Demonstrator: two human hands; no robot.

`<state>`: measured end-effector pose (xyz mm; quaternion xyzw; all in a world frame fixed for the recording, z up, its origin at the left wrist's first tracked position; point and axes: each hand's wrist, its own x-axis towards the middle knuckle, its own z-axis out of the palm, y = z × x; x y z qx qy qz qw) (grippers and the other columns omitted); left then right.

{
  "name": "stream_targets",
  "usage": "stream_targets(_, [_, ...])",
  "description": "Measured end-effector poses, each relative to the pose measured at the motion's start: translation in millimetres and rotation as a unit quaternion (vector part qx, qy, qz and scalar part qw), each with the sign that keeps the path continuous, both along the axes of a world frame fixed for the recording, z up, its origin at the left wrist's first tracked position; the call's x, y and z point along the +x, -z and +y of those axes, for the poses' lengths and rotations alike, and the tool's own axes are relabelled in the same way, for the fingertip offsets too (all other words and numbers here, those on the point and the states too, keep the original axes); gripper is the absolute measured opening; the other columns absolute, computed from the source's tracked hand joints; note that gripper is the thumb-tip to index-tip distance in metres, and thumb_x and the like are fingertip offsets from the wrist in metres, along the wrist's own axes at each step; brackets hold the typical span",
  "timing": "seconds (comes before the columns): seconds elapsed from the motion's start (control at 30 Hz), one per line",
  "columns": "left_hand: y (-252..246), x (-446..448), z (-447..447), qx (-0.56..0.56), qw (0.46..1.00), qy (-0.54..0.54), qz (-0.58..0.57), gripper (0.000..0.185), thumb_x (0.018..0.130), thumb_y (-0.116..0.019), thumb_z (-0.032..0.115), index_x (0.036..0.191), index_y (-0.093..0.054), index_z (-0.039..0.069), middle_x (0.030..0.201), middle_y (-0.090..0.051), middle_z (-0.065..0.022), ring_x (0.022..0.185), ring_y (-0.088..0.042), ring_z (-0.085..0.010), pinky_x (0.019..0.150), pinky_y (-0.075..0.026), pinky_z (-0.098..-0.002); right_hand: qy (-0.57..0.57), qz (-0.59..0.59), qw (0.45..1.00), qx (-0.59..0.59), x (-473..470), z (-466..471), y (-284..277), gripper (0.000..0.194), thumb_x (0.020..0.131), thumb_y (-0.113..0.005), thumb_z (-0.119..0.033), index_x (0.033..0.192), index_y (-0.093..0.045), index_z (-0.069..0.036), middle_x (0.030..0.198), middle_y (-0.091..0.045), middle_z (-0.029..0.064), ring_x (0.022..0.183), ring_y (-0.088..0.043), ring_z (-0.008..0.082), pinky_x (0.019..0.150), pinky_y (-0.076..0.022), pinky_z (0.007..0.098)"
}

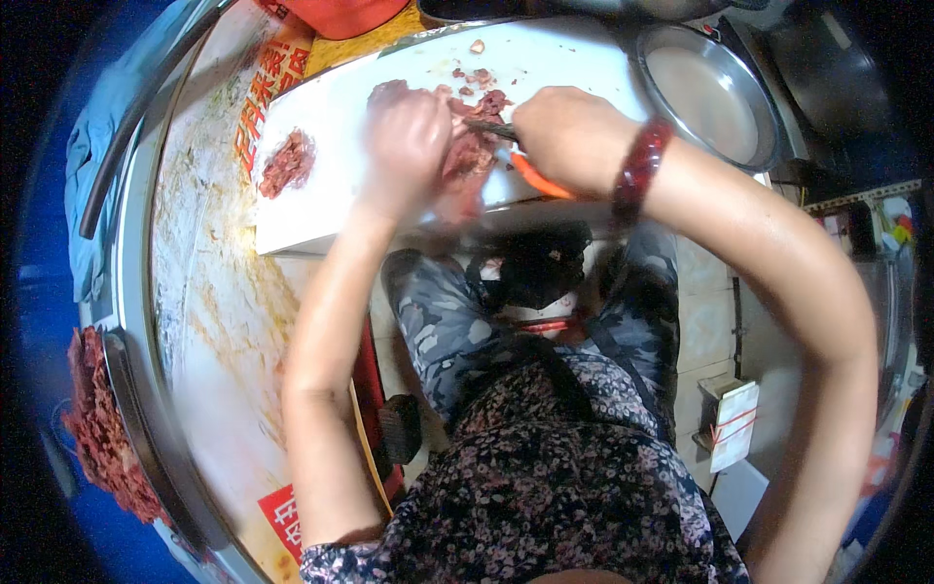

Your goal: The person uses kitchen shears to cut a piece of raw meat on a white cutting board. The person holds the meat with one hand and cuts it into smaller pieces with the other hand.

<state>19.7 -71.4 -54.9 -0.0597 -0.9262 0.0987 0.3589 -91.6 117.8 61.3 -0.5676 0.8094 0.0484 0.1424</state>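
On a white cutting board [336, 124] lies raw red meat [471, 157], partly hidden by my hands. My left hand [408, 139], blurred, is closed on the meat from the left. My right hand [565, 135] grips a tool with a dark metal blade [490, 128] that touches the meat; whether it is a knife or scissors cannot be told. An orange handle-like part [540, 177] shows below my right fingers. Small meat scraps [479, 77] are scattered behind the hands. A separate little pile of meat [288, 164] rests at the board's left end.
A steel bowl of cloudy liquid [704, 102] stands right of the board. At the back is a red container [346, 14]. More red meat [109, 431] lies at the far left beside a metal rim. A blue cloth [109, 146] hangs at upper left.
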Motion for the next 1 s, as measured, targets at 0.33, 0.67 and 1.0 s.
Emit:
stream_targets(0.33, [3,9,-7,0.254,0.967,-0.002,0.016,0.028,0.078,-0.079,0.022,0.097,-0.072,0.003,0.118,-0.063,-0.0178,0.107,-0.061,-0.0374,0.09,-0.05,-0.0431,0.089,-0.257,0.962,0.016,-26,20,10,0.025,0.092,-0.064,-0.016,0.104,-0.067,0.006,0.078,-0.068,0.0151,0.063,-0.064,0.0199,0.057,-0.051,0.0332])
stream_targets(0.67, [12,8,-14,0.332,0.943,0.007,0.025,0.019,0.08,-0.072,0.013,0.096,-0.072,0.003,0.124,-0.062,-0.0179,0.116,-0.059,-0.0348,0.097,-0.048,-0.0417,0.047,-0.127,0.987,-0.087,-24,48,32,0.032,0.093,-0.056,-0.024,0.089,-0.065,0.006,0.083,-0.065,0.0286,0.084,-0.064,0.0446,0.077,-0.0505,0.0488])
stream_targets(1.0, [22,10,-20,0.297,0.954,0.024,0.027,0.018,0.086,-0.071,0.02,0.103,-0.072,0.012,0.131,-0.059,-0.0138,0.121,-0.056,-0.0341,0.101,-0.046,-0.0434,0.158,-0.437,0.885,-0.036,-2,73,-10,0.048,0.093,-0.067,-0.032,0.126,-0.052,-0.001,0.089,-0.067,0.0086,0.068,-0.063,0.0115,0.055,-0.0499,0.0229])
